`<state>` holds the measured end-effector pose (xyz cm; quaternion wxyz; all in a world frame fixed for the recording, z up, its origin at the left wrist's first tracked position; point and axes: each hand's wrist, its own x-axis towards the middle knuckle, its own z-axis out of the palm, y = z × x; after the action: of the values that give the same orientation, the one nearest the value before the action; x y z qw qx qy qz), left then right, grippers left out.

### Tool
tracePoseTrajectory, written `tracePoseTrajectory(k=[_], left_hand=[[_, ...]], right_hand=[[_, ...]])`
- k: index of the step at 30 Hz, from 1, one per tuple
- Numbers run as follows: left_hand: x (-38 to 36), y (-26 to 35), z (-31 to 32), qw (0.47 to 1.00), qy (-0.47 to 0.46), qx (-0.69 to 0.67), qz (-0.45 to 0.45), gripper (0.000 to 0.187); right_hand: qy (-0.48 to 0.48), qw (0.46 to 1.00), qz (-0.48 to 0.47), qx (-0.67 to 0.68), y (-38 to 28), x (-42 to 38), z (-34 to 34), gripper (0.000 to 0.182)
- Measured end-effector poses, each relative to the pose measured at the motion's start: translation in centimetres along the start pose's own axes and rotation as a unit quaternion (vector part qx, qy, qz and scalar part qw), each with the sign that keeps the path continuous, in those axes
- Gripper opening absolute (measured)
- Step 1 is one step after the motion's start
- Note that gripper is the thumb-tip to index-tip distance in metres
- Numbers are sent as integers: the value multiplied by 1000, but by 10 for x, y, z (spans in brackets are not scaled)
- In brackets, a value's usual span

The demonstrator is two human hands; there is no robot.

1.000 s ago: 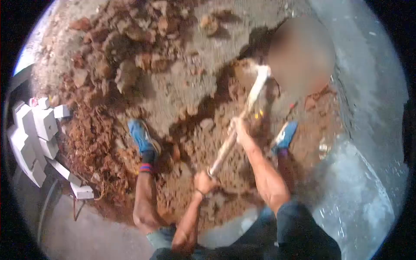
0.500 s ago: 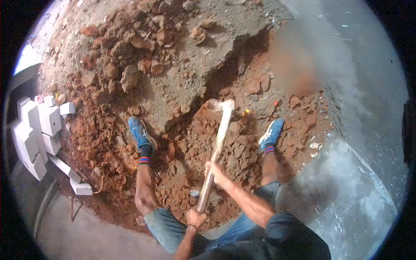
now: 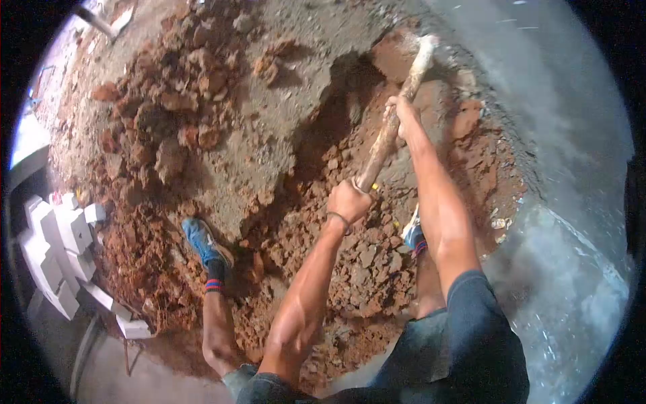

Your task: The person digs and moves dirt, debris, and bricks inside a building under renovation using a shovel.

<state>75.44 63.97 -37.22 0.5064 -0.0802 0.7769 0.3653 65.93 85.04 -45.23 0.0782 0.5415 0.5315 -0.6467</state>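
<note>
Two hands grip our wooden handle (image 3: 387, 138), the left hand (image 3: 348, 200) clamped at its butt and the right hand (image 3: 402, 114) closed higher up for leverage, so the tool head (image 3: 420, 50) bites the red soil (image 3: 350, 236) beside the concrete slab (image 3: 269, 135).

— What have you got hold of?
— A wooden handle (image 3: 397, 108): my left hand (image 3: 348, 200) grips its lower end, my right hand (image 3: 402, 114) grips higher up.
— And underfoot?
— Broken red earth (image 3: 350, 256), a blue shoe (image 3: 202, 242) planted in it, white blocks (image 3: 57, 249) off to my left.
</note>
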Motion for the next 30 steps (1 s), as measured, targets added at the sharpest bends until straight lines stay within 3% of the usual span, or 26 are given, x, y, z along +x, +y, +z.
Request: tracePoseTrajectory(k=[2,4,6,7,9,10,11,12,13,15,16,19,20,21,22,23,24,25,26,27,28,29,30], left_hand=[[-5,-34,7,999,-3,23,-24,40],[-26,-118,29,996,44,-60,-53,36],[-57,-169,37,988,46,-147,-13,35],[-85,-132,-12,987,-14,-120,-104,36],[-108,-145,-29,995,21,31,-93,38],[-136,-145,-35,994,39,71,-79,38],[-154,-175,-17,985,-22,134,-110,42],[-179,-232,23,976,-11,196,-98,48],[-213,-236,32,992,-5,74,-103,53],[-273,-235,44,989,-41,83,-111,53],[-299,-229,51,989,3,71,-126,51],[-324,-225,56,995,17,46,-92,51],[-309,-210,52,994,21,100,-26,49],[-282,-206,57,995,17,90,44,49],[-247,-194,59,990,16,79,113,50],[-221,-113,32,990,-14,112,88,50],[-182,-78,32,977,9,87,197,42],[-142,-42,31,950,30,69,303,35],[-112,21,19,901,73,-15,428,31],[-91,73,5,917,25,4,399,31],[-53,99,8,915,-8,23,402,32],[-31,128,-1,871,57,4,489,34],[-10,144,-4,874,62,-10,482,36]], right_hand=[[-11,998,33,-53,44,-10,18,18],[-8,994,58,-93,90,-48,52,19],[19,989,47,-138,109,-73,71,17],[4,987,40,-156,123,-92,74,15],[-87,987,90,97,182,-97,54,13],[-30,981,182,61,210,-106,44,16],[-19,969,246,24,179,-158,40,16],[-10,961,273,39,187,-188,32,15],[1,953,299,54,197,-217,23,14],[-1,956,292,38,212,-271,11,13],[-14,959,281,29,200,-305,7,18],[-28,965,260,-5,170,-339,-13,25],[47,977,206,-26,164,-339,-22,28],[33,987,159,15,103,-342,-28,25],[30,998,50,25,47,-341,-35,21],[104,984,55,135,15,-327,-36,22],[80,991,-57,93,-29,-319,-60,25],[130,966,-177,136,-61,-298,-72,53],[102,947,-265,153,-110,-295,-78,40],[66,919,-348,172,-159,-291,-83,27],[94,878,-434,178,-186,-270,-92,18],[82,861,-466,184,-207,-258,-92,12],[60,838,-496,217,-214,-245,-87,11]])
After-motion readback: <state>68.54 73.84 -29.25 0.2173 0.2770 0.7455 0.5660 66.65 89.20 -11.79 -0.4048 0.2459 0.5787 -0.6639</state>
